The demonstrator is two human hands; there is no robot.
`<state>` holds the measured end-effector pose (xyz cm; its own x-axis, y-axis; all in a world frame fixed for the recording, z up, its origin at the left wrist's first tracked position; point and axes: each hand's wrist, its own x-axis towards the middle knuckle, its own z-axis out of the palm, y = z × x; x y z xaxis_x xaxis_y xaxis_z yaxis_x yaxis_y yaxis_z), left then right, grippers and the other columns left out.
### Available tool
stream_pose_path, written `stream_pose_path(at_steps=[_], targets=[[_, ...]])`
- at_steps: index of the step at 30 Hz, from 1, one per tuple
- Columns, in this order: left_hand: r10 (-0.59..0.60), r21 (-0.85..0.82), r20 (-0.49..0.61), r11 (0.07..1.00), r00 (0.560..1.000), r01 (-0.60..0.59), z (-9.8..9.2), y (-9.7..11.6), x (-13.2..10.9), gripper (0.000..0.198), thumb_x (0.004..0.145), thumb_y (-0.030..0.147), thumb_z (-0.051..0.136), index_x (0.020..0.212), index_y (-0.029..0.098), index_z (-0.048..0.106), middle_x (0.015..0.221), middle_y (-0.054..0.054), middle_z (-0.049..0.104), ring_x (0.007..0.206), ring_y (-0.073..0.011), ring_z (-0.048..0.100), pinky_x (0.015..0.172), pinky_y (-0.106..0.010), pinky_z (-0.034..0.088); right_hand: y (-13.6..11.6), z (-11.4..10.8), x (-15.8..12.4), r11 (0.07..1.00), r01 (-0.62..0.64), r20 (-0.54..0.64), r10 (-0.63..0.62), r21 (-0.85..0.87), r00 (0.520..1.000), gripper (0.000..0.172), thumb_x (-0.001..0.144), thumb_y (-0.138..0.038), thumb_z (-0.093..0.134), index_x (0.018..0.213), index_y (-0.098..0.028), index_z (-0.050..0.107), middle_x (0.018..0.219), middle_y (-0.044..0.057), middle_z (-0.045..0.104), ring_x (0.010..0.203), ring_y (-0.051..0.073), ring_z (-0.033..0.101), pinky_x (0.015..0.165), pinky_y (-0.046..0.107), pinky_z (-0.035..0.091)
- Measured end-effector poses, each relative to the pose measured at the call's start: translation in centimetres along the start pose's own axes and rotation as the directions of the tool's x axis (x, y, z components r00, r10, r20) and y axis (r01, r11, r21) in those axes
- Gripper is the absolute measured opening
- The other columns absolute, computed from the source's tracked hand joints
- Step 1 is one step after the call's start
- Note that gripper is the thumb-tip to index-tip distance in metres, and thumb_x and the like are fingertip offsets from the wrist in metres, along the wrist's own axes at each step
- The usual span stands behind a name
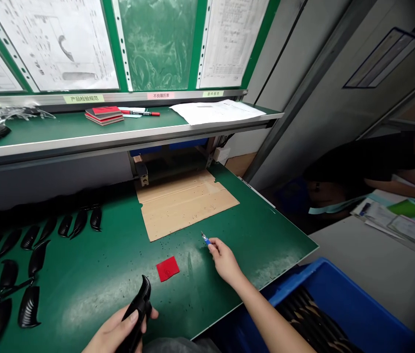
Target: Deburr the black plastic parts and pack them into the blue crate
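With the red square (168,268) on the green desk (90,279) serving as the clock's centre, the left hand (110,333) is gripping a black curved piece (138,306) at seven o'clock, near the desk's closest edge. Its fingers are wrapping around the piece while the thumb is pressing on the upper face, and the hooked, ribbed end is pointing toward twelve.

The right hand (225,264) is hovering at three o'clock. Its fingers are pinching a slim blue-handled tool (206,239), whose pointed metal end is aiming toward eleven, short of the cardboard sheet (189,208). Whether that point is touching the desk, I cannot tell.

The cardboard sheet is lying flat between twelve and one. Similar black pieces (30,305) are lying in rough rows from eight to ten, some joining at a stem. Dark specks are dotting the desktop.

Between three and four, a blue bin (343,274) is holding more dark pieces beside the desk. Toward eleven, a stack of red and grey pads (104,115) is resting on the shelf (71,125), and a red marker (148,113) is lying just beside it. At two, another person (350,159) is leaning over a separate table (367,247).
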<state>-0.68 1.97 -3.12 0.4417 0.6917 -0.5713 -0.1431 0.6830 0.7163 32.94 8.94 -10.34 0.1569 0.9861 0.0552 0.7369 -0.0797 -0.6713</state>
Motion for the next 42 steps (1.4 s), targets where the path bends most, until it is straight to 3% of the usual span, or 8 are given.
stream_pose_path(at_steps=[3, 6, 12, 15, 20, 26, 36, 42], targets=[[-0.031, -0.022, 0.039, 0.999, 0.999, 0.032, 0.1, 0.3, -0.3, 0.037, 0.079, 0.051, 0.059, 0.076, 0.014, 0.062, 0.102, -0.011, 0.064, 0.051, -0.0118, 0.053, 0.051, -0.026, 0.034, -3.8, 0.3, -1.2, 0.993, 0.051, 0.141, -0.066, 0.11, 0.988, 0.034, 0.096, -0.04, 0.033, 0.116, -0.02, 0.052, 0.096, 0.005, 0.066, 0.083, 0.017, 0.063, 0.072, 0.029, 0.05], [-0.029, -0.007, 0.072, 1.0, 0.997, 0.03, 0.6, 0.8, -0.9, 0.038, 0.081, 0.051, 0.055, 0.073, 0.014, 0.058, 0.11, -0.013, 0.064, 0.049, -0.0111, 0.053, 0.051, -0.026, 0.034, -8.4, -0.3, -2.7, 0.973, 0.154, 0.286, -0.2, 0.173, 0.937, 0.031, 0.095, -0.037, 0.039, 0.122, -0.027, 0.051, 0.111, 0.003, 0.064, 0.098, 0.016, 0.061, 0.083, 0.029, 0.048], [-0.01, 0.121, 0.005, 0.993, 1.0, 0.009, 1.2, 2.1, -2.7, 0.035, 0.088, 0.045, 0.048, 0.082, 0.013, 0.062, 0.09, -0.007, 0.062, 0.052, -0.0108, 0.052, 0.057, -0.026, 0.035, -13.9, -1.2, -3.7, 0.877, 0.48, 0.421, -0.421, -0.038, 0.804, 0.031, 0.096, -0.028, 0.039, 0.124, -0.029, 0.052, 0.096, 0.003, 0.063, 0.079, 0.016, 0.061, 0.068, 0.027, 0.047], [-0.003, 0.191, 0.055, 0.982, 0.998, -0.007, 0.9, 2.3, -3.1, 0.035, 0.088, 0.043, 0.05, 0.083, 0.012, 0.065, 0.074, -0.004, 0.056, 0.053, -0.0116, 0.052, 0.056, -0.026, 0.034, -14.7, -1.1, -3.7, 0.79, 0.597, 0.429, -0.495, -0.139, 0.756, 0.03, 0.096, -0.027, 0.041, 0.123, -0.027, 0.053, 0.092, 0.004, 0.062, 0.078, 0.016, 0.06, 0.066, 0.027, 0.044], [-0.003, 0.232, 0.059, 0.973, 0.998, -0.011, 0.7, 2.5, -3.0, 0.037, 0.087, 0.043, 0.05, 0.092, 0.011, 0.067, 0.074, -0.003, 0.056, 0.052, -0.0102, 0.052, 0.052, -0.024, 0.033, -15.3, -1.0, -3.7, 0.711, 0.683, 0.439, -0.566, -0.168, 0.698, 0.03, 0.097, -0.025, 0.041, 0.125, -0.023, 0.051, 0.091, 0.005, 0.065, 0.082, 0.018, 0.06, 0.07, 0.029, 0.042], [-0.006, 0.269, 0.04, 0.963, 0.999, -0.005, 0.7, 2.8, -3.2, 0.038, 0.086, 0.046, 0.052, 0.094, 0.012, 0.067, 0.078, -0.004, 0.057, 0.053, -0.0104, 0.052, 0.053, -0.023, 0.036, -15.6, -1.1, -3.9, 0.69, 0.693, 0.428, -0.572, -0.209, 0.699, 0.026, 0.096, -0.021, 0.042, 0.119, -0.024, 0.054, 0.082, 0.003, 0.065, 0.074, 0.016, 0.058, 0.065, 0.029, 0.038], [-0.031, 0.29, 0.045, 0.957, 0.999, 0.016, 0.8, 2.6, -3.2, 0.039, 0.087, 0.048, 0.051, 0.091, 0.013, 0.067, 0.081, -0.005, 0.061, 0.054, -0.0105, 0.054, 0.053, -0.024, 0.035, -15.3, -1.2, -3.8, 0.562, 0.751, 0.414, -0.627, -0.346, 0.66, 0.032, 0.091, -0.014, 0.043, 0.118, -0.025, 0.056, 0.081, 0.003, 0.056, 0.065, 0.015, 0.048, 0.062, 0.03, 0.03], [-0.043, 0.292, 0.033, 0.956, 0.999, 0.031, 0.6, 2.5, -3.2, 0.039, 0.086, 0.049, 0.051, 0.095, 0.013, 0.066, 0.087, -0.007, 0.062, 0.056, -0.0102, 0.053, 0.055, -0.024, 0.036, -15.5, -1.2, -3.7, 0.611, 0.741, 0.394, -0.631, -0.28, 0.669, 0.029, 0.093, -0.017, 0.041, 0.117, -0.025, 0.056, 0.081, 0.004, 0.055, 0.068, 0.016, 0.047, 0.063, 0.03, 0.031]])
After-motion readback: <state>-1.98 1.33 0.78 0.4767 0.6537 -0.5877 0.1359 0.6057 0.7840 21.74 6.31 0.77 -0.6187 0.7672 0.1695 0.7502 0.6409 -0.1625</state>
